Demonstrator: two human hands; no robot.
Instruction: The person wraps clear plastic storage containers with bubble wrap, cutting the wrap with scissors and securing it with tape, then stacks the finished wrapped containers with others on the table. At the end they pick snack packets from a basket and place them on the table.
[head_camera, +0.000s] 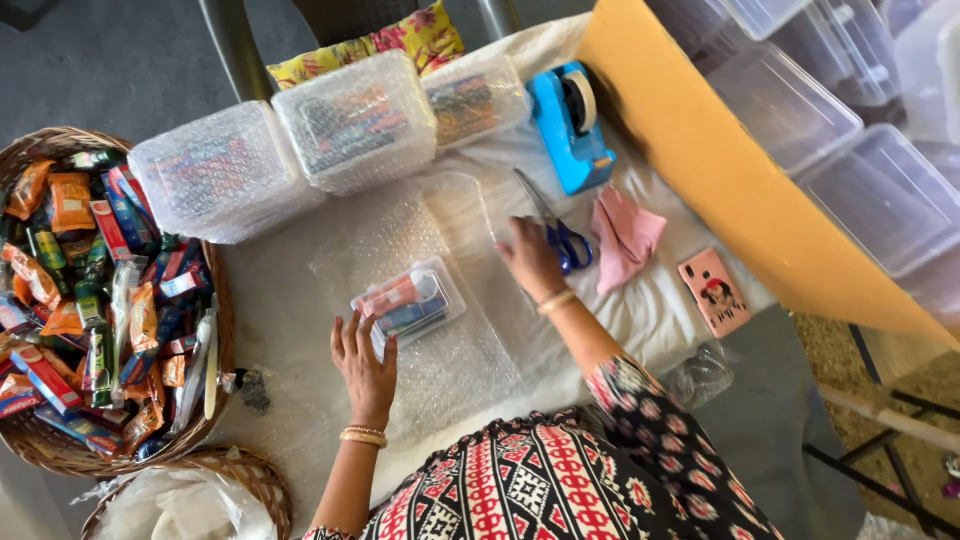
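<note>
Nearest the person, the left hand (366, 368) lies flat on the sheet of bubble wrap (440, 300) with fingers spread and pointing away, gripping nothing, just pinning the sheet down. Its fingertips sit just beside the near-left corner of the small clear plastic box (408, 301), which rests on the wrap between the two hands, packed with colourful sachets, its long axis running from near left up to far right. So the box lies straight ahead of the left hand and is closer to it than to the other. Further off and to the right, the right hand (532, 258) is stretched out palm down, fingers loose and empty, pressing the far edge of the wrap, with the blue-handled scissors (556, 224) just beside it. Beyond those stands a blue tape dispenser (570, 125), and along the far side three bubble-wrapped boxes (352, 122) in a row
</note>
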